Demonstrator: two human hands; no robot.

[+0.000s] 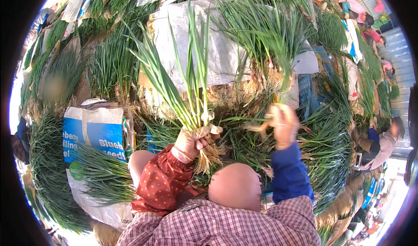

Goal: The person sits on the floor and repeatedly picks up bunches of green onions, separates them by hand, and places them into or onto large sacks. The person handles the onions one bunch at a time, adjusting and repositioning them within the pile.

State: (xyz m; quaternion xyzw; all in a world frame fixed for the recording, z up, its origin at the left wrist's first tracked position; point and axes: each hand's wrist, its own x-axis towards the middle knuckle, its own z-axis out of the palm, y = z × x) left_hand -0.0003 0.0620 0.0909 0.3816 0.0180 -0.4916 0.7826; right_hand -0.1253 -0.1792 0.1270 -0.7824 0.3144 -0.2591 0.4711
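Note:
Low in the middle, my left hand (193, 142) grips a small bunch of green onions (192, 107) just above the roots. Their long leaves fan upward and the pale roots hang below my fingers. To its right, my right hand (283, 125) is raised and blurred by motion. Between its fingers is a green onion stalk (284, 79), also blurred, with pale strands beside the hand. Ahead lies a heap of green onions (264, 40) on a white woven sack (199, 34), roots towards me. Loose leaves and trimmings (241, 141) cover the ground between my hands.
A folded blue and white printed sack (94, 128) lies at left, with tidy onion bundles (104, 174) below it. More onions (326, 148) are piled close on the right. Another person (380, 146) sits at far right; several others work farther up. My knee (235, 185) juts up centrally.

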